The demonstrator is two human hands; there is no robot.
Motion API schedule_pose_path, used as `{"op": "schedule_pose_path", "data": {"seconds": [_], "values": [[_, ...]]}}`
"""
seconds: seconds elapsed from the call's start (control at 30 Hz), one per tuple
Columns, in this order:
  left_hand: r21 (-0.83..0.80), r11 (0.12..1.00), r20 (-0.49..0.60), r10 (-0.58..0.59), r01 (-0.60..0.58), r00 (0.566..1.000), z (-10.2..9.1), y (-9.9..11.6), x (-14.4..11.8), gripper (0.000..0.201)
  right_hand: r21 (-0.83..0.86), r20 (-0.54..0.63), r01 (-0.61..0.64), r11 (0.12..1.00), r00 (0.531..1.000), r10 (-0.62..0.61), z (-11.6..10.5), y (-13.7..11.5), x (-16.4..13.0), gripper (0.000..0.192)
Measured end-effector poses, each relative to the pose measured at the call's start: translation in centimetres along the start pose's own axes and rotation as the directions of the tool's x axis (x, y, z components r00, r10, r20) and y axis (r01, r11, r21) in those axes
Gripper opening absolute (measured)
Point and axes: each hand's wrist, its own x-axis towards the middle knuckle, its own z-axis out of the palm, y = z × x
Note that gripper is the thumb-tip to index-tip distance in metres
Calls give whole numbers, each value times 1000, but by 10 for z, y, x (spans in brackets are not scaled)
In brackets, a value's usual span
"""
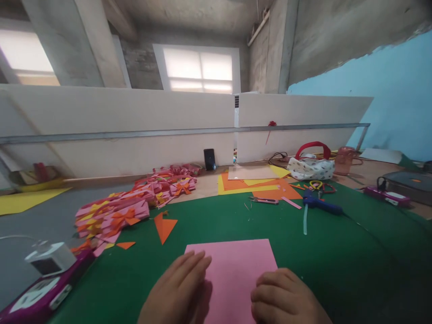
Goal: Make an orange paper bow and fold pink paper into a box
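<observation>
A pink sheet of paper (232, 270) lies on the green mat (216, 220) in front of me. My left hand (182, 283) rests over its left edge, fingers stretched out and lying close together. At the right edge, my right hand (283, 294) has its fingers curled over the paper; its thumb is hidden beneath. The near end of the sheet runs out of view. Beyond the paper lie an orange paper scrap (164, 228), small scissors or snips (265, 200), a pink strip (291, 203) and a blue glue gun (322, 205) with its stick pointing toward me.
A heap of pink paper pieces with orange and yellow bows (121, 216) sits at left. Orange and yellow sheets (229, 184) lie at the back, near a phone (209, 159). Power strips (43, 288) and a red-handled basket (310, 168) flank the mat; a white partition (135, 112) stands behind.
</observation>
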Motion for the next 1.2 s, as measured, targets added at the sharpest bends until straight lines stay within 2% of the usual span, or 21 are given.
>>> {"op": "schedule_pose_path", "data": {"seconds": [0.07, 0.13, 0.23, 0.3, 0.37, 0.43, 0.47, 0.63, 0.7, 0.8, 0.83, 0.87, 0.9, 0.93, 0.97, 1.0, 1.03, 1.07, 1.1, 1.13, 1.2], "values": [[40, 995, 88, -99, 96, 991, -3, -4, 14, 38, 87, 162, -30, 996, 987, 16, -16, 4, 6, 31], [53, 983, 193, -181, 175, 964, -3, -11, 27, 40, 150, 293, -137, 979, 952, 88, -33, 13, 16, 24], [-6, 979, 322, -193, 206, 927, 0, -20, 41, 43, 67, 317, -359, 931, 892, 321, -47, 33, 35, 19], [-55, 976, 385, -173, 210, 906, 0, -21, 48, 44, -50, 358, -459, 887, 821, 445, -47, 46, 47, 20], [-91, 971, 431, -162, 221, 887, -2, -19, 53, 46, -139, 460, -511, 848, 725, 512, -42, 56, 57, 28], [-105, 966, 452, -166, 237, 877, -5, -16, 58, 49, -175, 545, -536, 826, 646, 535, -35, 61, 63, 30], [-105, 965, 454, -167, 239, 875, -7, -14, 61, 48, -177, 565, -549, 817, 623, 541, -32, 62, 65, 27], [-54, 973, 471, -174, 225, 865, -5, -14, 68, 37, -147, 612, -586, 797, 579, 539, -26, 66, 65, 8], [-71, 972, 473, -165, 225, 865, -1, -17, 68, 36, -155, 635, -599, 786, 549, 543, -26, 68, 65, 8], [-139, 976, 474, -82, 166, 877, 3, -22, 71, 42, -148, 677, -607, 781, 513, 528, -23, 71, 68, 15], [-146, 978, 485, -59, 148, 872, 3, -22, 73, 39, -129, 676, -588, 798, 537, 505, -22, 71, 71, 16], [-149, 980, 490, -46, 136, 870, 1, -22, 76, 34, -100, 655, -553, 827, 589, 473, -22, 70, 75, 15], [-143, 981, 471, -48, 130, 881, -2, -20, 80, 27, -68, 600, -505, 860, 669, 440, -22, 69, 80, 15], [-133, 984, 420, -50, 116, 906, -6, -18, 84, 22, -41, 501, -444, 895, 766, 403, -24, 67, 85, 15], [-123, 989, 324, -40, 84, 945, -12, -15, 88, 19, -29, 354, -375, 927, 863, 360, -27, 64, 89, 17], [-99, 995, 188, -11, 30, 982, -18, -11, 91, 16, -37, 164, -299, 954, 940, 300, -32, 59, 93, 18], [-64, 997, 29, 48, -47, 998, -25, -8, 92, 12, -68, -26, -218, 974, 976, 217, -38, 54, 95, 17], [-19, 991, -135, 126, -130, 983, -32, -4, 90, 9, -126, -177, -141, 982, 977, 117, -45, 48, 95, 15], [33, 978, -276, 209, -208, 938, -37, -1, 86, 8, -201, -263, -66, 977, 965, 11, -52, 43, 91, 16], [81, 956, -366, 292, -282, 884, -40, 1, 78, 10, -272, -262, 4, 962, 962, -78, -59, 37, 84, 19], [170, 912, -435, 408, -372, 803, -41, 2, 56, 15, -360, -138, 103, 927, 977, -162, -66, 30, 63, 24]]}}
